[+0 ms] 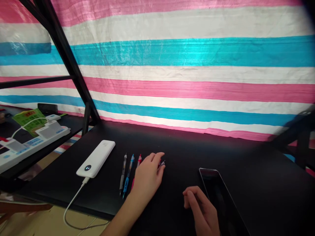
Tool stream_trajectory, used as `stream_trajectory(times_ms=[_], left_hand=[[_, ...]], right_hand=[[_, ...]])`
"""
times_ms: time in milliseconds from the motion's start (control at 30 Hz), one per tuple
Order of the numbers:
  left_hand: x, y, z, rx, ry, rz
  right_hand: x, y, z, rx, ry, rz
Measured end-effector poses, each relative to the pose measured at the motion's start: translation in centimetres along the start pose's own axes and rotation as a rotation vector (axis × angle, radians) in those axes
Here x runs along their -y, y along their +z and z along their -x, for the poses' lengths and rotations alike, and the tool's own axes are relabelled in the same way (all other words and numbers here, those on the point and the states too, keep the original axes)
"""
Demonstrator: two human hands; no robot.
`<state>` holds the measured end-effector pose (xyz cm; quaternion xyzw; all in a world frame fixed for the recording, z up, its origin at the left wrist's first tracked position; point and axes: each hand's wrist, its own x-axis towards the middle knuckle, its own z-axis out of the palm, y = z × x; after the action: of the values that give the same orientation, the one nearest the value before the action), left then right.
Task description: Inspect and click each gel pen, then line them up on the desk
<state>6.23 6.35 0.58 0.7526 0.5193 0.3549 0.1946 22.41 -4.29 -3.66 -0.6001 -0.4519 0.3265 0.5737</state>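
My left hand (149, 172) is bent over the right end of a row of pens, palm down. The tip of a pen (163, 163) shows between its thumb and forefinger, and the rest of that pen is hidden. Beside the hand lie a grey-black pen (123, 175), a blue pen (128, 177) and a red pen (139, 159), which my hand partly covers. Lower right, my right hand (203, 208) is loosely closed, thumb against the forefinger, with nothing visible in it. It rests by the left edge of a dark phone or tablet (222, 196).
A white power bank (97, 159) with a plugged-in white cable (71, 201) sits left on the black table (182, 147). Further left are a white power strip (31, 144) and a green packet (29, 119). A black metal frame (73, 72) and striped sheeting (184, 52) stand behind.
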Motion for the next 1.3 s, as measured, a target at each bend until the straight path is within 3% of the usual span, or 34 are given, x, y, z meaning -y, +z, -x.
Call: stream_trajectory(times_ms=[100, 200, 300, 400, 500, 667, 967, 1100, 1300], left_hand=[[1.6, -2.2, 1.1, -0.057, 0.010, -0.028], [4.4, -4.5, 2.7, -0.125, 0.064, -0.071], [7.3, -5.8, 4.6, -0.061, 0.093, -0.162], [8.4, -5.5, 6.1, 0.078, 0.120, -0.261], [7.5, -4.0, 6.7, 0.176, 0.183, -0.354], [4.1, -0.8, 6.8, 0.232, 0.314, -0.376], [0.7, 5.7, 8.2, 0.070, 0.354, -0.407], [0.1, 6.1, 8.3, 0.038, 0.362, -0.379], [0.8, 4.8, 8.3, 0.025, 0.443, -0.328]], right_hand=[[-0.1, 0.0, 0.0, 0.010, 0.005, -0.033], [0.0, 0.0, 0.0, 0.016, 0.015, -0.054], [0.1, 0.0, 0.1, 0.007, 0.013, -0.053], [0.2, 0.0, 0.1, 0.002, 0.011, -0.050], [0.2, 0.0, 0.0, -0.002, 0.004, -0.047], [0.3, 0.1, -0.2, -0.029, -0.017, -0.038], [0.1, 0.1, -0.1, -0.068, -0.019, -0.092], [0.1, 0.2, -0.3, -0.055, -0.009, -0.108], [-0.2, -0.5, 0.6, -0.071, -0.073, -0.052]])
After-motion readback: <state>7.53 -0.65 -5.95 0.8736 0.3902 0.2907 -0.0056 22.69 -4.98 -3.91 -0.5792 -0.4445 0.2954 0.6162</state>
